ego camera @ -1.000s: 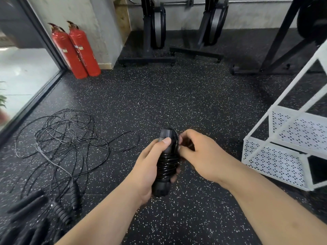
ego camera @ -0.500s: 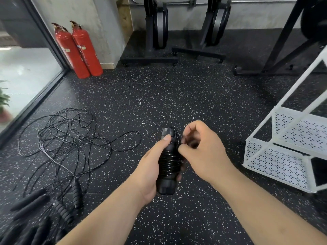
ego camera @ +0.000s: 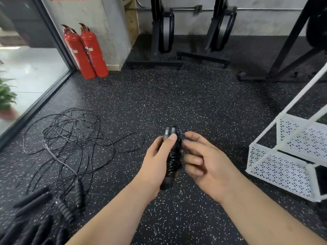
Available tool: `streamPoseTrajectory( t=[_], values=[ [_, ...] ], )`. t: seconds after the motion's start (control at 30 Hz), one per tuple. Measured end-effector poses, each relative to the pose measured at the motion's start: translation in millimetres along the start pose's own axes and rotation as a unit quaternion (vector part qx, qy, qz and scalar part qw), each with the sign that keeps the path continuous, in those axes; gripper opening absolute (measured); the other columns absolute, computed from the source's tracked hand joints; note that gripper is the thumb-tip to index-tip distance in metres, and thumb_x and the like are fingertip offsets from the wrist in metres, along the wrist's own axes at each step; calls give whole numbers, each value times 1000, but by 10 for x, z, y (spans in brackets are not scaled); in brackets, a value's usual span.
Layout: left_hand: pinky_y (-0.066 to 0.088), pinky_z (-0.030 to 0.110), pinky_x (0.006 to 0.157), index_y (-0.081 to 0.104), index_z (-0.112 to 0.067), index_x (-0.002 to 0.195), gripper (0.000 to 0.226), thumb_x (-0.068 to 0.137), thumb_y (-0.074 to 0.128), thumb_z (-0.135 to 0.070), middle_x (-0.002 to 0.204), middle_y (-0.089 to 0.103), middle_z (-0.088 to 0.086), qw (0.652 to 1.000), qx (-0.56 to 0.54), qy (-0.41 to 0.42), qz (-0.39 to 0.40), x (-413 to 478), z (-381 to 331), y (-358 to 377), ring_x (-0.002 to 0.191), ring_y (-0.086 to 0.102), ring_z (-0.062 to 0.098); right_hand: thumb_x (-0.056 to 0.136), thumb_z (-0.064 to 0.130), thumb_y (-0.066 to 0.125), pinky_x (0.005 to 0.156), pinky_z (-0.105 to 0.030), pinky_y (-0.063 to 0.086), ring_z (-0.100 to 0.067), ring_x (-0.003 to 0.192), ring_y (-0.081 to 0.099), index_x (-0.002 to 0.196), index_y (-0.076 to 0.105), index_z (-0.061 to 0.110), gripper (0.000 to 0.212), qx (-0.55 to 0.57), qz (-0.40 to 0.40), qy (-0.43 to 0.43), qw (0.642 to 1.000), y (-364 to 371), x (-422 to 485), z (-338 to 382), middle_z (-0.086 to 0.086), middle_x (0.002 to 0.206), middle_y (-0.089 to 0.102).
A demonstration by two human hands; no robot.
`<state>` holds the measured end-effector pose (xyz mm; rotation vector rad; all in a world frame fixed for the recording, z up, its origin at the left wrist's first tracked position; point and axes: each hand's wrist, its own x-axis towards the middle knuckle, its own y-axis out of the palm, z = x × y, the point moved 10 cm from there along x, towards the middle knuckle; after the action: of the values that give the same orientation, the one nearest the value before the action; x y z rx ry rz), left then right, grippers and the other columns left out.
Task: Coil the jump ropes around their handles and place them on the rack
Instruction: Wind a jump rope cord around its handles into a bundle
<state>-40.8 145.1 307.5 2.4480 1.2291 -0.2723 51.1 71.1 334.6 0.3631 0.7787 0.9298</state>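
My left hand (ego camera: pixel 156 161) grips a black jump rope bundle (ego camera: pixel 172 161), its handles held together upright with black cord coiled tightly round the middle. My right hand (ego camera: pixel 203 161) is against the bundle's right side, thumb and forefinger pinching the cord near the top. More jump ropes (ego camera: pixel 70 138) lie in a loose black tangle on the floor to the left, their handles (ego camera: pixel 65 207) at the lower left. The white perforated metal rack (ego camera: pixel 283 167) stands on the floor to the right, its lower shelves bare.
Speckled black rubber floor (ego camera: pixel 177 103) all round. Two red fire extinguishers (ego camera: pixel 85 50) stand by a pillar at the back left, next to a glass wall. Black gym machines (ego camera: pixel 164 32) line the far wall. A potted plant (ego camera: pixel 7 99) sits outside at far left.
My right hand has turned and lowered its fingers along the bundle's right side, still pinching the cord near the top. The left hand keeps its grip. The view has tilted slightly.
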Motion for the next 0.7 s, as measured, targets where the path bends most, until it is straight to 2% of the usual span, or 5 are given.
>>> streamPoseTrajectory(
  t=[0.13, 0.3, 0.43, 0.57, 0.7],
  values=[
    [52, 39, 64, 76, -14, 104, 67, 86, 62, -78, 82, 75, 10, 998, 52, -15, -23, 38, 15, -96, 66, 65, 25, 98, 5, 53, 43, -24, 27, -8, 52, 36, 115, 67, 16, 25, -125, -46, -3, 991, 23, -86, -53, 2, 78, 57],
    [48, 39, 63, 53, -18, 75, 65, 89, 62, -81, 59, 57, -9, 978, 205, 7, -49, 100, 21, -187, 58, 52, 17, 103, 29, 42, 64, -26, 36, -5, 66, 48, 106, 56, 38, 17, -487, -62, -115, 864, 418, -510, -235, 8, 92, 57],
    [56, 32, 57, 67, -13, 91, 65, 94, 56, -77, 72, 72, 1, 979, 187, -3, -81, 110, -46, -223, 57, 64, 12, 104, 21, 52, 63, -27, 42, -3, 64, 50, 106, 62, 40, 22, -408, -62, -122, 903, 252, -387, -28, 10, 85, 62],
    [52, 38, 59, 70, -11, 114, 67, 98, 53, -73, 85, 73, 16, 998, 61, -18, -10, 23, -83, -7, 63, 63, 25, 101, 8, 55, 59, -32, 41, -13, 64, 49, 114, 68, 17, 20, -156, -117, -25, 980, -307, 44, 77, -1, 80, 66],
    [56, 37, 77, 77, -29, 109, 42, 111, 41, -50, 103, 79, 14, 998, 61, -20, 7, -86, -48, 263, 87, 70, 28, 107, 7, 52, 69, -37, 49, -22, 78, 60, 116, 72, 15, 23, -95, -145, -13, 985, -566, 172, 70, -11, 97, 73]
  ],
)
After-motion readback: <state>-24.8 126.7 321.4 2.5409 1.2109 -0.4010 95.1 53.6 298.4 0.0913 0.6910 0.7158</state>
